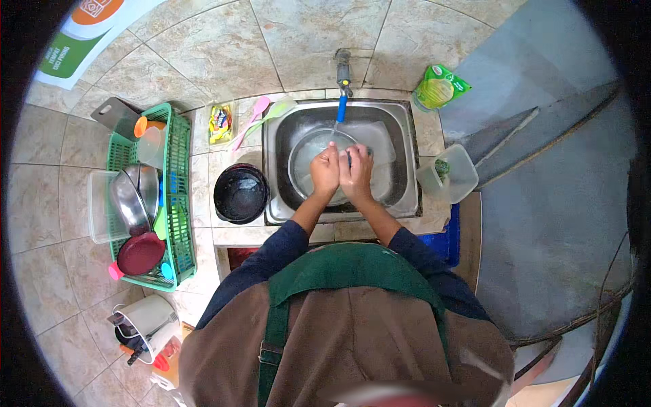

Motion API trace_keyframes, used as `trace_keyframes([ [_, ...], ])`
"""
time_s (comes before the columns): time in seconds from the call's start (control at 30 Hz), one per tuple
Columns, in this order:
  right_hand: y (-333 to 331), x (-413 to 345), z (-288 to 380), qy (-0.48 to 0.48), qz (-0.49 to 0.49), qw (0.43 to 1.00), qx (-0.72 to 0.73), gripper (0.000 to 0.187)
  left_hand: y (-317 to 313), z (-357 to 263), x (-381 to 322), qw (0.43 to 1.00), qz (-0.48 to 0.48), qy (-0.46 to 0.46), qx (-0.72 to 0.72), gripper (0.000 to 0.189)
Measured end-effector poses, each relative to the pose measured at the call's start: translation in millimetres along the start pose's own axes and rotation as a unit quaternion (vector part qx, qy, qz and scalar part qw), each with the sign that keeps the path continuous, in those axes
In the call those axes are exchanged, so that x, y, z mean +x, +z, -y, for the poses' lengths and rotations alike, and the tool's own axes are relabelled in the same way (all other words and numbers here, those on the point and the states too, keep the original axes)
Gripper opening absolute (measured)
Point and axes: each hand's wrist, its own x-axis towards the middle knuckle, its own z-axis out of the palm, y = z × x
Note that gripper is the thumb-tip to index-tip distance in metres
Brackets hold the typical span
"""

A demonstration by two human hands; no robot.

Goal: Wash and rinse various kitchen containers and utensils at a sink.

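Observation:
Both my hands are over a stainless steel sink (272, 168), side by side and touching or nearly so. My left hand (324, 170) has its fingers curled and thumb up; whether anything is inside it is hidden. Fingers of my right hand (357, 173) curl around a small dark object (349, 159), mostly covered, so its kind is unclear. Beneath them a round, clear-looking bowl (300, 178) sits in the basin. A translucent flat piece (384, 140), perhaps a lid or container, lies at its right. The tap (344, 71) with a blue hose end (341, 109) points down into the bowl.
Left of the sink are a black bowl (241, 193), a pink spoon (260, 106), a green spatula (279, 108) and a yellow packet (220, 124). Farther left stands a green dish basket (178, 203) above a utensil bucket (147, 315). At right are a plastic container (463, 175) and a green pouch (440, 89).

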Motion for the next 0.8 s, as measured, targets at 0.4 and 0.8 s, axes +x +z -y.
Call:
trace_keyframes([
  [0.4,-1.4,9.7,-8.4,0.109,0.089,0.980,0.138,0.023,-25.3,-0.1,13.8,0.992,0.060,-0.037,0.106,0.052],
  [0.8,-10.8,15.0,-6.4,0.031,0.005,0.999,-0.018,0.034,-20.4,-8.4,25.9,0.988,0.015,-0.042,0.150,0.059],
])
